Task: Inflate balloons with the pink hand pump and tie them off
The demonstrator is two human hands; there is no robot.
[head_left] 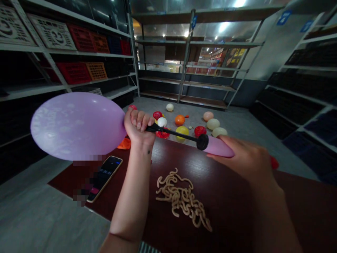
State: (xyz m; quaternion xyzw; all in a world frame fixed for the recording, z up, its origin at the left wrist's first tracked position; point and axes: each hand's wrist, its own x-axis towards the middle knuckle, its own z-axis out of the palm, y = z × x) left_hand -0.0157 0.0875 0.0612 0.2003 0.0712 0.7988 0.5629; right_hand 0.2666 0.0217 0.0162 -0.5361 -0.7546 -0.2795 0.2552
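Note:
A large inflated purple balloon [79, 124] stands out to the left of my left hand [139, 124]. My left hand is closed round the black end of a balloon pump, right at the balloon's neck; the neck itself is hidden by my fingers. From there a thin black rod runs right to the pump's pink barrel with a black collar. My right hand [244, 158] is wrapped round this pink balloon pump [219, 146]. The pump is held nearly level above the table. Below it, a tangled heap of tan, curled, cord-like pieces [181, 198] lies on the dark red table [226, 203].
A phone [107, 175] with a lit screen lies at the table's left. Something orange [124, 143] lies near the far edge. Several balloons, including an orange one [179, 120], are on the floor beyond. Shelves [158, 80] stand around, the left ones bearing crates [73, 72].

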